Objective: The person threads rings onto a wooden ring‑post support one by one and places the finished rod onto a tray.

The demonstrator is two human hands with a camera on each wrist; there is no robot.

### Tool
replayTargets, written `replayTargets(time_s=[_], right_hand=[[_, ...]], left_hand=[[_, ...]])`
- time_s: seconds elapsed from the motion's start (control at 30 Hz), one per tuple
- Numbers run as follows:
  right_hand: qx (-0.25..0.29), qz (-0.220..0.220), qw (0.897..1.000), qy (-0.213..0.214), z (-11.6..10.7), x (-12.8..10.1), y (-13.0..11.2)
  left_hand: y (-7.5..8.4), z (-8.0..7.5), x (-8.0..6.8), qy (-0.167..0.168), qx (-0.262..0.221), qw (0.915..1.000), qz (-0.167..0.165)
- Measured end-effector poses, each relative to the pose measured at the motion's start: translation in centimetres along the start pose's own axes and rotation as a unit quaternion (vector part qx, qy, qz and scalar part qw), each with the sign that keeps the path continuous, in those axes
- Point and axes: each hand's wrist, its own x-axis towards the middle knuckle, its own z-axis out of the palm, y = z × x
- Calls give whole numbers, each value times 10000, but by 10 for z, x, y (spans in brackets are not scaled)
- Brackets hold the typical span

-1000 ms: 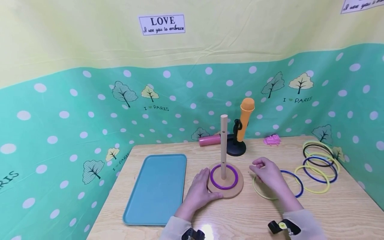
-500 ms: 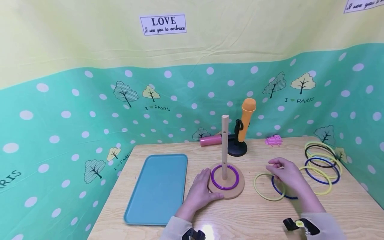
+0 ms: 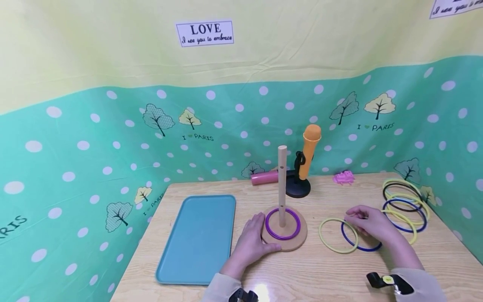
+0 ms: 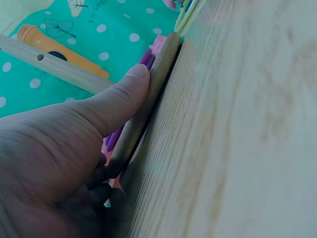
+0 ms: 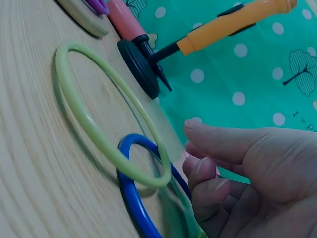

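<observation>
A: The blue ring (image 3: 360,240) lies flat on the desk (image 3: 324,272), just right of the wooden peg stand (image 3: 284,228). The yellow-green ring (image 3: 337,235) overlaps its left edge; the right wrist view shows the yellow-green band crossing on top of the blue one.

B: And the right hand (image 3: 371,224)?

A: Over the far side of the blue ring, fingers loosely curled, thumb out. No finger plainly closes on the ring, so I read the hand as relaxed and holding nothing.

B: So what could go wrong?

A: Lift the blue ring as it lies and, I'd judge, the yellow-green one gets dragged or flipped, since it rests across it. It could skid toward the stand or off the desk's near edge.

B: The left hand (image 3: 250,245)?

A: Fingers straight, thumb pressed flat against the rim of the stand's base. A purple ring (image 3: 282,223) already sits round the peg. That bracing matters: the peg is tall and thin, and a knock near its top could tip the stand if the press eased.

B: Anything behind?

A: The orange microphone (image 3: 309,151) on its black base stands close behind the peg; a wide swing might clip it. The loose ring pile (image 3: 403,205) lies near the desk's right edge, where the sleeve could sweep it off.
</observation>
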Motion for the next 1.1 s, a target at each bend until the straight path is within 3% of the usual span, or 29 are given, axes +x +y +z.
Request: replayTargets(time_s=[0.4,1.1], right_hand=[[113,111,9993,-338,-3,-1,11],[184,380,9988,-264,4,1,15]], left_hand=[[1,-1,0,-15,-26,10000,-32],[-1,0,1,11,40,10000,21]])
